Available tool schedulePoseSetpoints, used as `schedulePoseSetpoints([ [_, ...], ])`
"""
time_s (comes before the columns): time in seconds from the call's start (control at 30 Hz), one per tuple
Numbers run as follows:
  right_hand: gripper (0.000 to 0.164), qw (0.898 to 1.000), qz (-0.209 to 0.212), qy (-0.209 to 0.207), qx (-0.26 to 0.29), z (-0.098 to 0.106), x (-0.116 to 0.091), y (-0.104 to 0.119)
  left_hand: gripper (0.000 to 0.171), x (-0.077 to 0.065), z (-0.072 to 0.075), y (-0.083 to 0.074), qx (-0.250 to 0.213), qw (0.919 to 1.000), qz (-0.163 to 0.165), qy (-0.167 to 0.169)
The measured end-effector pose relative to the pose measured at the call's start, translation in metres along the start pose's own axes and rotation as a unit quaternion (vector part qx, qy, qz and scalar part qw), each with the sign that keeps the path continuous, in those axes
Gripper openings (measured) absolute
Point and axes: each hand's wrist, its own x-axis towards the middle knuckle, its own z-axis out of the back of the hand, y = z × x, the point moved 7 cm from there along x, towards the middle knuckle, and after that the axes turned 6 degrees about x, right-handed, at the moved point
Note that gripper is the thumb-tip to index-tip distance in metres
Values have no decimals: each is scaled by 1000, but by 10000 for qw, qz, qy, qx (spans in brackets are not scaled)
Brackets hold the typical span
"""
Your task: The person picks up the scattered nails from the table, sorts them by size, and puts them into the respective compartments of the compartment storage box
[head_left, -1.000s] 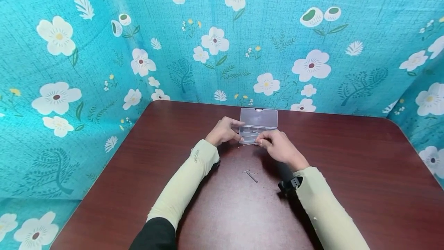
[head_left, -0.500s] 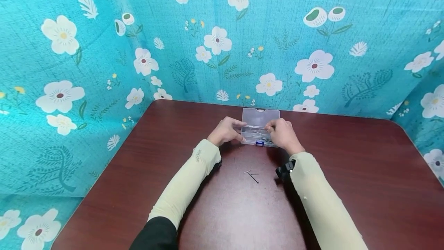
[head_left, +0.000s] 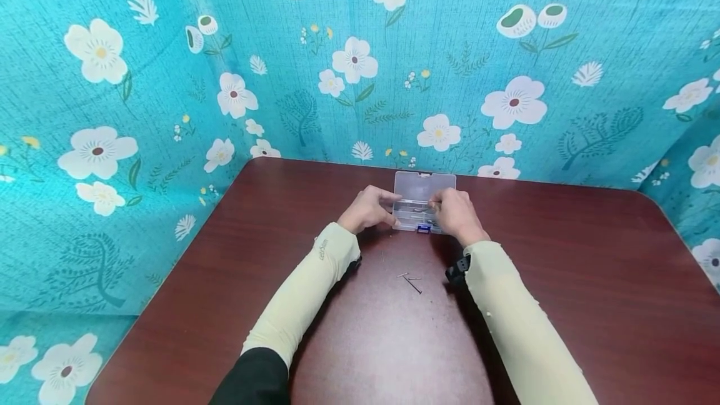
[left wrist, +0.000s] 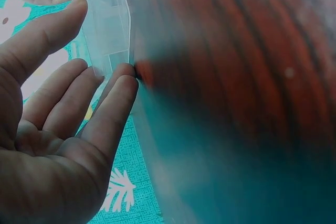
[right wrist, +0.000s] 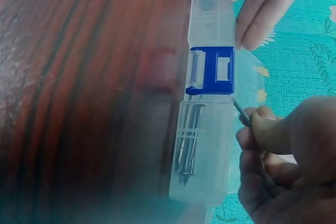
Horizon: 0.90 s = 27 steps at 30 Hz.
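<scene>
Dark-red wood-grain table [head_left: 197, 305]; left hand [head_left: 368, 210] grips open clear plastic box [right wrist: 205, 24], right hand [head_left: 457, 212] pinches held nail [right wrist: 241, 113]. Seems partway: boxed nails [right wrist: 188, 145] in, loose nails [head_left: 413, 285] left out.

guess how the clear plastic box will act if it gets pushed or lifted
The clear plastic box looks fairly stiff, with straight, unbent edges. It would probably slide if pushed, since the table looks smooth. Lifted at a tilt, it might spill its nails, as the lid is open.
</scene>
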Motion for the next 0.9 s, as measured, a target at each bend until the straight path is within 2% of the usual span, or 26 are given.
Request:
schedulePoseSetpoints([
  [0.23,17,9991,121,-388,85,14,-6,-6,67,2,1,-6,-29,10000,-49,42],
  [0.43,19,9985,92,-352,417,18,-14,-11,67,2,2,-6,8,10000,-43,62],
  [0.63,21,9961,-184,-330,796,19,-22,-15,67,1,0,-3,3,9999,59,97],
  [0.77,20,9922,-198,-357,1177,19,-35,-13,67,1,-1,-3,3,9999,30,130],
  [0.9,17,9900,-100,-142,1398,16,-54,-6,67,0,0,-4,60,9999,21,99],
])
